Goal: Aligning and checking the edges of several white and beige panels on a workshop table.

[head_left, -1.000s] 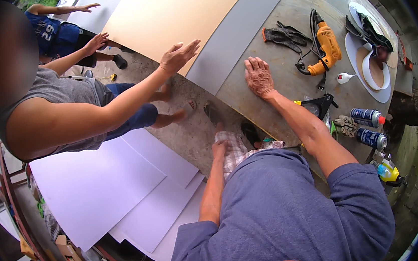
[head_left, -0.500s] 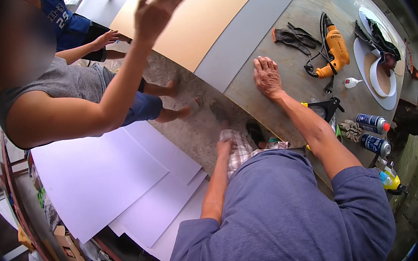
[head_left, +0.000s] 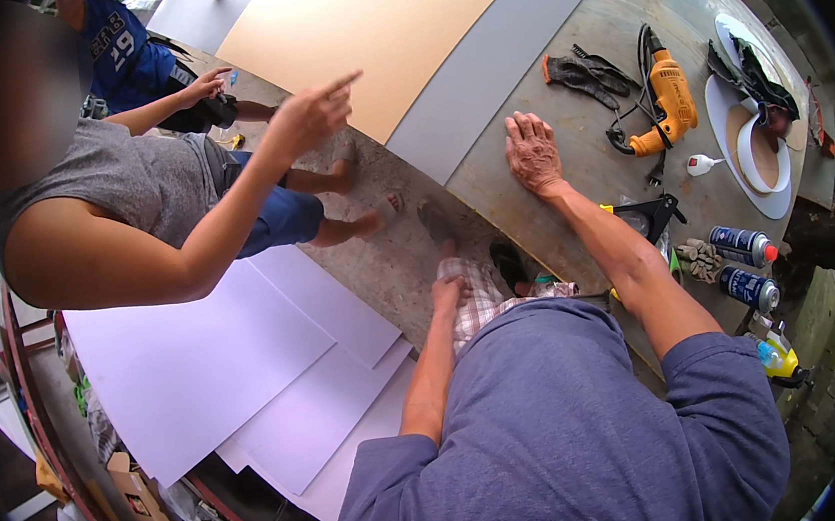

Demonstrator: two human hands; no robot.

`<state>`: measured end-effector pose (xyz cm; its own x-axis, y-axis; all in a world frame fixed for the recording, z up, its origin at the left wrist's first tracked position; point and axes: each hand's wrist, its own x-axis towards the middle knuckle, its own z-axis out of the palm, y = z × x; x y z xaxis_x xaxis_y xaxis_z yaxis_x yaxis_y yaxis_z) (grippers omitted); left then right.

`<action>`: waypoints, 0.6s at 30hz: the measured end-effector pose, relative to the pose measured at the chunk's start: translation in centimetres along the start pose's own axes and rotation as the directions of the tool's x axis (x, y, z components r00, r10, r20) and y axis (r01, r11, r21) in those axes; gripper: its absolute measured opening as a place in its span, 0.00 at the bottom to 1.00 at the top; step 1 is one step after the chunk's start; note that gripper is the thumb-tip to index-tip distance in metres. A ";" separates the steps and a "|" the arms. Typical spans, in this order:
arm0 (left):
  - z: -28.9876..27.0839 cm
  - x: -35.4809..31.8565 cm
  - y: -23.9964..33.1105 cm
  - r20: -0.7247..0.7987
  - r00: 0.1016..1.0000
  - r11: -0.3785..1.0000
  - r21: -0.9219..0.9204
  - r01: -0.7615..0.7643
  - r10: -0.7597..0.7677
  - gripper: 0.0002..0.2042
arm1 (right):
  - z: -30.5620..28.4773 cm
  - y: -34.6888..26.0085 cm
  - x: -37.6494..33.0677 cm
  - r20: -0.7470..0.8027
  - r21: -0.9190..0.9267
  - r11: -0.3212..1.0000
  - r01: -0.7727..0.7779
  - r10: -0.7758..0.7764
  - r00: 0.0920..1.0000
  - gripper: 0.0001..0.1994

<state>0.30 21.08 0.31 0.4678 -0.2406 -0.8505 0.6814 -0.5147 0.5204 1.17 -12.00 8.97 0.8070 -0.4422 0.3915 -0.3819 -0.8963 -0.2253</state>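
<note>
My right hand (head_left: pixel 533 154) lies flat, palm down, on the grey metal worktable (head_left: pixel 535 224), its fingers slightly apart and holding nothing. Just left of it, a grey sheet (head_left: pixel 481 89) and a tan sheet (head_left: pixel 386 37) lie across the table. Against my checked shorts (head_left: pixel 479 295) rests my left hand (head_left: pixel 452 291); its fingers are too small and partly hidden to tell their shape. To the right of my right hand are dark work gloves (head_left: pixel 591 76), an orange corded drill (head_left: pixel 672 100) and a small white bottle (head_left: pixel 702 165).
A co-worker in a grey tank top (head_left: pixel 144 186) stands at the left, another in a blue jersey (head_left: pixel 126 52) behind. Large white sheets (head_left: pixel 207 371) are stacked on the left. White rings (head_left: pixel 760 162), spray cans (head_left: pixel 750 289) and a black-and-yellow tool (head_left: pixel 649 213) sit along the right.
The co-worker in the grey top has lowered the raised hand and now points with one finger over the tan sheet. My own hands have stayed in place.
</note>
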 end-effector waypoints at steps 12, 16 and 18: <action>0.0 0.0 -0.1 0.000 1.000 1.000 0.004 -0.014 0.014 0.12 | 0.1 0.1 0.0 -0.004 0.027 1.000 -0.009 0.009 1.000 0.21; 0.0 -0.1 -0.1 -0.042 0.998 0.999 0.004 -0.035 0.035 0.11 | 0.1 0.0 -0.1 0.033 0.015 0.999 -0.051 0.050 0.998 0.20; 0.0 -0.1 0.0 -0.011 1.000 1.000 0.010 -0.024 0.024 0.11 | 0.1 -0.1 -0.1 -0.011 0.014 1.000 -0.009 0.010 1.000 0.20</action>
<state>0.24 21.14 0.38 0.4906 -0.2436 -0.8366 0.6643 -0.5167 0.5401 1.17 -11.86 8.87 0.7985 -0.4511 0.3987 -0.3829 -0.8916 -0.2418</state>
